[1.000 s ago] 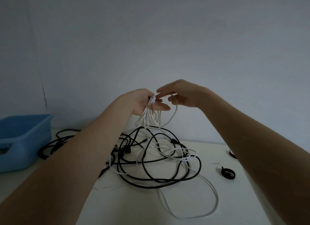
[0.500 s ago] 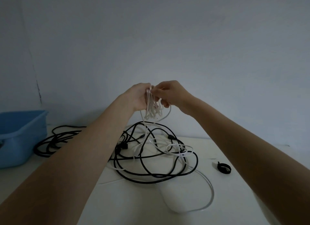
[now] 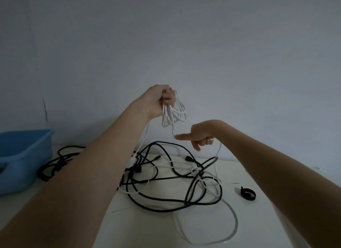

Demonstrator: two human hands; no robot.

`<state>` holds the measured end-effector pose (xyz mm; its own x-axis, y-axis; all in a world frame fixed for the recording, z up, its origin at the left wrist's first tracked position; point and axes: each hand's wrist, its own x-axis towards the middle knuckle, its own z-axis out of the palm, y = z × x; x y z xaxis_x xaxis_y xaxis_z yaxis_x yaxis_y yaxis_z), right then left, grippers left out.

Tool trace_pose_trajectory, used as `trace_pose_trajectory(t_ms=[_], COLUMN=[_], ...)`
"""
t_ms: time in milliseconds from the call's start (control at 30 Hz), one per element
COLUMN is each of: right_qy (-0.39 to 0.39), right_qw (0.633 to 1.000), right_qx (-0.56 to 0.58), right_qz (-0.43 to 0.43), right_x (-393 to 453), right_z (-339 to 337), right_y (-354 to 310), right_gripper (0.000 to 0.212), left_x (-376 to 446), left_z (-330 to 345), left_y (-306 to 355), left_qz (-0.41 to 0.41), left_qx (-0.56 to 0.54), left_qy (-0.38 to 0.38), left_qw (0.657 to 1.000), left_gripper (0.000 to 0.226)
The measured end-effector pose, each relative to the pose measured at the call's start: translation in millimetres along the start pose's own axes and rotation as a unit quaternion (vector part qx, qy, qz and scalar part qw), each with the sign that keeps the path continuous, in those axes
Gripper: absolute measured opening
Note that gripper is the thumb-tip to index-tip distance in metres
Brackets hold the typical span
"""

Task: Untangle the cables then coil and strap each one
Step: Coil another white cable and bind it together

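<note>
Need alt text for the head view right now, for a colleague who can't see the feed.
The left hand holds up a bunch of white cable loops while the right hand, lower, pinches the strand trailing from it. Below, on the white table, black cables and more white cable lie tangled, with a blue bin at left and a black strap at right.

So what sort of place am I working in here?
Probably a plain room indoors, at a white table pushed against a bare pale wall. A blue plastic tub sits at the left, suggesting a makeshift sorting bench.
</note>
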<state>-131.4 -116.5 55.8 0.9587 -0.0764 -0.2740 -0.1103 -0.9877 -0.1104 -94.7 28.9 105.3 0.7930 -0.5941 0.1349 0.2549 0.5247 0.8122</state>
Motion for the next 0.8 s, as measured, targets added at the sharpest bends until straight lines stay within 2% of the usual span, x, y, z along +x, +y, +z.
trace_pose_trajectory(t_ms=[100,200,267,400,500,567,600,633,700,767,800], right_qy=[0.033,0.050,0.055,0.039,0.095,0.078,0.040,0.000,-0.065,-0.100,-0.099], right_qw=[0.999,0.992,0.985,0.965,0.908,0.855,0.832,0.815,0.817,0.841,0.853], right_qx=[0.012,0.112,0.161,0.260,0.408,0.502,0.527,0.532,0.486,0.411,0.383], right_qz=[0.018,-0.001,0.003,0.010,-0.005,-0.101,-0.170,-0.232,-0.303,-0.339,-0.340], right_x=[5,4,0,-8,-3,-1,-2,-1,-5,-8,-10], right_z=[0,-8,-23,-47,-52,-48,-45,-42,-36,-30,-30], right_y=[2,9,16,32,41,30,22,16,8,7,7], right_gripper=[0.068,0.046,0.036,0.033,0.028,0.012,0.006,0.023,0.049,0.060,0.056], left_x=[-11,-25,-31,-38,-40,-40,-39,-38,-36,-36,-36], left_z=[4,3,0,-3,-2,-4,-5,-5,-7,-8,-9], left_y=[2,-3,-8,-3,5,8,7,6,4,4,4], left_qz=[-0.078,-0.156,-0.194,-0.213,-0.211,-0.219,-0.224,-0.228,-0.235,-0.239,-0.242], left_qx=[0.033,0.153,0.206,0.256,0.286,0.298,0.305,0.311,0.325,0.341,0.343], left_qy=[-0.067,-0.127,-0.136,-0.137,-0.134,-0.124,-0.122,-0.122,-0.120,-0.119,-0.118], left_qw=[0.994,0.967,0.949,0.933,0.925,0.921,0.917,0.914,0.908,0.901,0.900], left_gripper=[0.032,0.019,0.018,0.014,0.013,0.012,0.012,0.012,0.012,0.011,0.011])
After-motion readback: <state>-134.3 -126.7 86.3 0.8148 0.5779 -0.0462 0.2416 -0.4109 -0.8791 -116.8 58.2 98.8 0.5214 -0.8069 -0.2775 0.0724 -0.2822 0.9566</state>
